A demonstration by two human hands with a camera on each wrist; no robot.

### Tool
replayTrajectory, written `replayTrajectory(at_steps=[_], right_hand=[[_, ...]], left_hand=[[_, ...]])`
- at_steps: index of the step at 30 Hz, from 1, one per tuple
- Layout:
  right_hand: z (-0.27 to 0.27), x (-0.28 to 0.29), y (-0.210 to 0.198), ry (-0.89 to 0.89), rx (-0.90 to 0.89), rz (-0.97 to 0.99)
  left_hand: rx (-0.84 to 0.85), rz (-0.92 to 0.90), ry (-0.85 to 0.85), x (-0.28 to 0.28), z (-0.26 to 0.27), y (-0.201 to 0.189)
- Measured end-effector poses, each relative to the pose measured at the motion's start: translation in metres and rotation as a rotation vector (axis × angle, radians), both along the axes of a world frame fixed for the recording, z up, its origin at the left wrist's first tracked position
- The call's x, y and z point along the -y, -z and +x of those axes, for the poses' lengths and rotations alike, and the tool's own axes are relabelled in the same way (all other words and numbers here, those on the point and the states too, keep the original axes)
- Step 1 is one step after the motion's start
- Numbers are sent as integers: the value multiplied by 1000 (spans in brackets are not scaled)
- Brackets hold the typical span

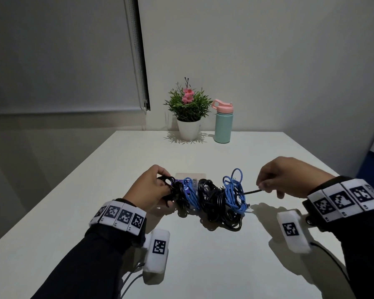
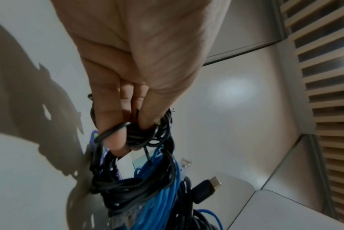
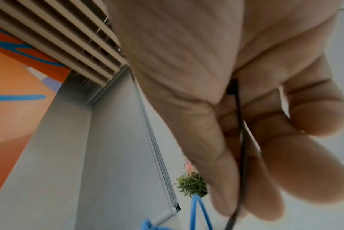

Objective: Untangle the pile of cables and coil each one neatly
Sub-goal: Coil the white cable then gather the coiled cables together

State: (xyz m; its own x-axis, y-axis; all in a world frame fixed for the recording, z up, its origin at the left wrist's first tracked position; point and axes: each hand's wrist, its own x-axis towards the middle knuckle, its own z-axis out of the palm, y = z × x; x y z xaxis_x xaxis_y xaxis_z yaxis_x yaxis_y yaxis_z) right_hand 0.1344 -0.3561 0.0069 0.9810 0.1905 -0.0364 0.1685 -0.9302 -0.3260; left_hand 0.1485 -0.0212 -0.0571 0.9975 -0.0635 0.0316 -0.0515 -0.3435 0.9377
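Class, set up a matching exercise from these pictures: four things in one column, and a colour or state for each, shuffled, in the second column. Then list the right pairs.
Things
1. water bottle
2. left hand
3. right hand
4. potted plant

Colour or state
A. pinches one taut black cable
B. mint green body, pink lid
C. pink flowers, white pot
D. grips a bunch of black cable loops

Pairs: 1-B, 2-D, 3-A, 4-C
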Motion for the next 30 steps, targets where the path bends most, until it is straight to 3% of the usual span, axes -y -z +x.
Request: replayTrajectory(at_steps=[2,4,6,8,10,14,16,21,26,28,30], right_hand=[[1,3,-3,-25,80,232],[0,-7,-3,-31,200,704],[-4,-23,-2,-49,192,1125],[-7,-43,3,-109,127,1249],[-8,-64,9,-178,162,1070],[-6,-110,18,-399,344,434],[-5,-125,21,-447,360,229],[-1,-128,26,-429,345,193],[0,-123,25,-369,395,164],[-1,-123,25,-359,401,176],[-1,-123,26,-356,408,214]], left_hand=[[-25,29,-3,-1,1,0],[-12,116,11,-1,2,-3],[10,170,23,3,1,-8],[27,201,38,7,1,-12],[43,234,67,14,-1,-15],[87,194,133,27,-7,-22],[83,163,155,31,-11,-26],[12,32,195,27,-13,-26],[74,7,125,24,-16,-32],[154,107,104,27,-18,-32],[285,380,103,30,-18,-30]])
